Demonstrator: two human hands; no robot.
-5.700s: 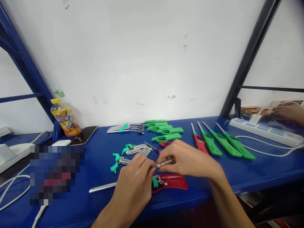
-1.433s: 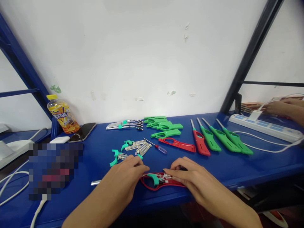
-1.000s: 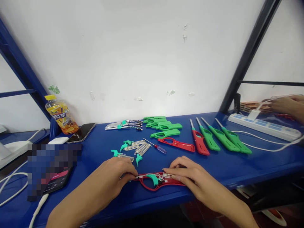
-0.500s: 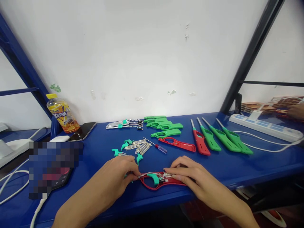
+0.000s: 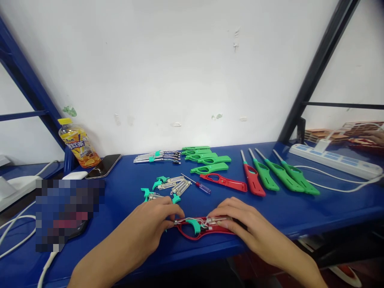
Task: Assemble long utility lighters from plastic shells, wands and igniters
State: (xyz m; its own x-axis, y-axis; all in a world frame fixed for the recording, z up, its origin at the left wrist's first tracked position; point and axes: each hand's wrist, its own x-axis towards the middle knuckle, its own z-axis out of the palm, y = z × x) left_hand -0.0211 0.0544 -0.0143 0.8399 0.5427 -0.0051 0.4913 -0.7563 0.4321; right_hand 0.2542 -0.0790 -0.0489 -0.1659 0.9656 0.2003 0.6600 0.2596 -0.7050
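Note:
A red lighter shell half lies near the table's front edge with its inside facing up. In it sit a teal trigger, white wires and a clear fuel tank. My left hand pinches the shell's narrow left end, where the wires run. My right hand is closed around the wide right end, fingertips at the tank, hiding part of the handle. Beyond my hands lie several clear tanks, teal triggers, a screwdriver and another red shell half.
Green shell halves and metal lighter rods lie towards the wall. Assembled lighters are at right, before a power strip. A bottle and phone stand left. Another person's hand shows far right.
My left fingers have shifted slightly at the narrow end. My right fingertips have lifted a little, showing more of the tank. The other person's hand at far right has moved.

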